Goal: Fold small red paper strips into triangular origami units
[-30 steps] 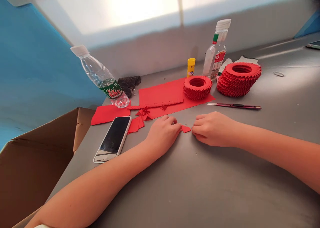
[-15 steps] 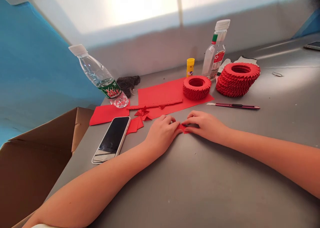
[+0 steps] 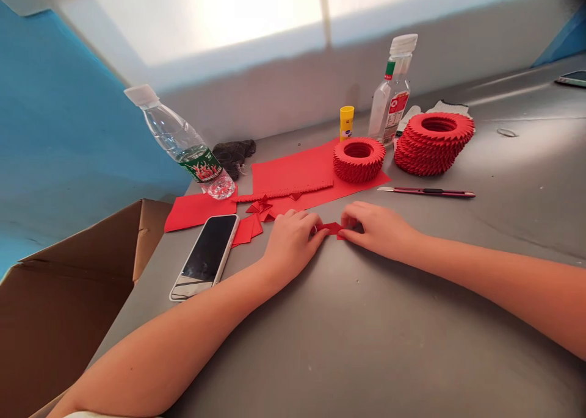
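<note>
Between my two hands lies a small folded piece of red paper [image 3: 331, 227], low over the grey table. My left hand [image 3: 297, 235] pinches its left end between thumb and fingers. At the other end, my right hand [image 3: 370, 226] grips the paper with curled fingers and thumb. Part of the paper is hidden by the fingertips. Just beyond my left hand are several small folded red paper triangles [image 3: 260, 205] and a long strip of joined folded pieces [image 3: 284, 193]. Small red paper rectangles [image 3: 245, 230] lie left of that hand.
Beyond my hands are large red paper [image 3: 293, 165], two ring stacks of folded red paper [image 3: 359, 169] [image 3: 430, 152], a craft knife [image 3: 428, 192], a glue stick [image 3: 347, 124] and clear bottles [image 3: 384, 116] [image 3: 201, 162]. A phone [image 3: 206, 253] lies left, near a cardboard box [image 3: 77, 284].
My hands have moved slightly apart at the fingertips, and more of the folded red paper shows between them. The view has shifted a little; the other things lie as before.
</note>
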Available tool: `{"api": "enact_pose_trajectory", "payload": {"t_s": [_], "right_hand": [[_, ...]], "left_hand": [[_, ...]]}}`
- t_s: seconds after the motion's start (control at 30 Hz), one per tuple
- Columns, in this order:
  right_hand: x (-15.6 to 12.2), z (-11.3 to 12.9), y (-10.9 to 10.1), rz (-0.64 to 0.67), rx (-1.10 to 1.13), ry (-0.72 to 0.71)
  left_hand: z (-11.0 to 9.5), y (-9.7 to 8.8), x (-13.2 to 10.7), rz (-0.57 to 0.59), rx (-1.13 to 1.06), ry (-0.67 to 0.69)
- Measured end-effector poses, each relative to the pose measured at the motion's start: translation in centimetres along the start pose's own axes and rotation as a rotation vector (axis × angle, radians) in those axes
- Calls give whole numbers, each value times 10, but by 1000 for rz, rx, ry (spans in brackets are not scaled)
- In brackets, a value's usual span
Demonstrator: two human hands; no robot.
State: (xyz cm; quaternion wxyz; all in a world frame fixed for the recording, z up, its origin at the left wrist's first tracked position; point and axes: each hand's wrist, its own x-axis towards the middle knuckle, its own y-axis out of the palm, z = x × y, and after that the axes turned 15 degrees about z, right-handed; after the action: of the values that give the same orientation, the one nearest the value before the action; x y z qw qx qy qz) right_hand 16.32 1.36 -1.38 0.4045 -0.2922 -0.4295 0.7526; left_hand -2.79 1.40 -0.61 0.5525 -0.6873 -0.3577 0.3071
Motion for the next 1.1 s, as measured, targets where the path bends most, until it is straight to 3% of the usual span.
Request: {"api": "enact_pose_trajectory", "payload": {"t_s": [0.17,0.33,0.73,1.1], "right_hand": [[0,-2,2,16,-97,-81],[-1,-3,0,50,-192,-140],[2,-4,-1,60,-152,-123],[1,-3,-3,88,-140,-116]], "left_hand": [[-1,2,0,-32,54,1],[-3,4,-3,-104,153,91],[2,7,-1,-56,104,356],[3,4,-2,7,100,372]]}}
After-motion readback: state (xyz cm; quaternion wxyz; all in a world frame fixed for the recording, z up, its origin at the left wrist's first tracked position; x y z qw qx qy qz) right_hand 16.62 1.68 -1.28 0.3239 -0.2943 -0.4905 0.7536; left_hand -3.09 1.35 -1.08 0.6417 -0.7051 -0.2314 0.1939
